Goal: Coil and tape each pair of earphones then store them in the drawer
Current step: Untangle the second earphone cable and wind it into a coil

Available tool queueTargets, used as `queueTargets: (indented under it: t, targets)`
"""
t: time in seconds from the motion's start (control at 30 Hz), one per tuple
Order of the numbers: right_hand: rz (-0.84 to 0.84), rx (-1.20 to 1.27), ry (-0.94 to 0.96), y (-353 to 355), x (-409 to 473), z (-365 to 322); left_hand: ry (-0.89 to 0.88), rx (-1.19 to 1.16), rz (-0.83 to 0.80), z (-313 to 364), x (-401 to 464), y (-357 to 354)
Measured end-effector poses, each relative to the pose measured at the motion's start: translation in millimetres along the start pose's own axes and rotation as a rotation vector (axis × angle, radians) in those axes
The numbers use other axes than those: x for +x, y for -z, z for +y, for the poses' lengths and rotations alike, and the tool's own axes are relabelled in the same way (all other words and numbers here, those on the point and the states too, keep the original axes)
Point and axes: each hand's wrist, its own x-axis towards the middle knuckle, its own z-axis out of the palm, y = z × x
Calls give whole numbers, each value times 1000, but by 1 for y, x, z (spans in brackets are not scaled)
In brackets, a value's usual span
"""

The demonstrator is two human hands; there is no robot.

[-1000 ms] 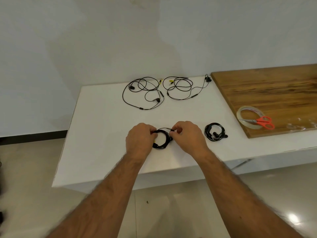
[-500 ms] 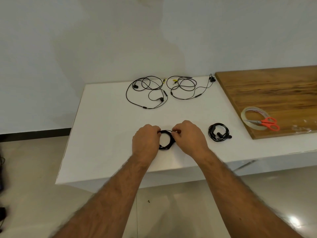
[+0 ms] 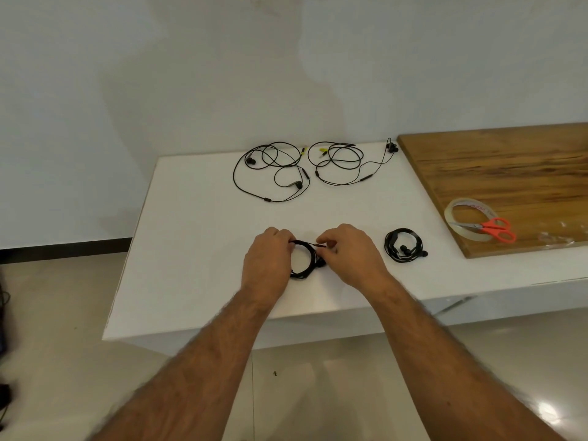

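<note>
A black earphone coil [image 3: 306,262] lies near the front of the white table [image 3: 197,237], held between both hands. My left hand [image 3: 267,265] grips its left side with curled fingers. My right hand [image 3: 348,256] pinches the cable at the coil's top right. A second coiled black pair [image 3: 403,245] lies just to the right. Two loose pairs sit at the back: one [image 3: 270,171] on the left, another [image 3: 343,163] on the right, each with a yellow plug. No drawer shows.
A wooden board [image 3: 496,173] covers the table's right end. On it lie a roll of clear tape [image 3: 470,222], orange-handled scissors [image 3: 491,229] across the roll, and a scrap of clear plastic [image 3: 555,237]. A white wall rises behind; tiled floor lies below.
Both hands stay on the coil. The right thumb and fingers have shifted slightly along the cable at the top. The camera view has drifted a little.
</note>
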Motion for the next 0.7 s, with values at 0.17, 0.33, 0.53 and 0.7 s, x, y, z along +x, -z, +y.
queueTargets:
  t: [0.17,0.33,0.53,0.7]
  targets:
    - [24,11,16,2,-1,-1,-6,-53,10,-1,2,2]
    - [12,60,6,3,0,-4,-8,-135,34,1,4,3]
    - [-78,379,-98,7,-1,-4,-5,-150,69,5,2,4]
    - [-119,519,-198,9,1,-1,22,-122,66,5,0,-2]
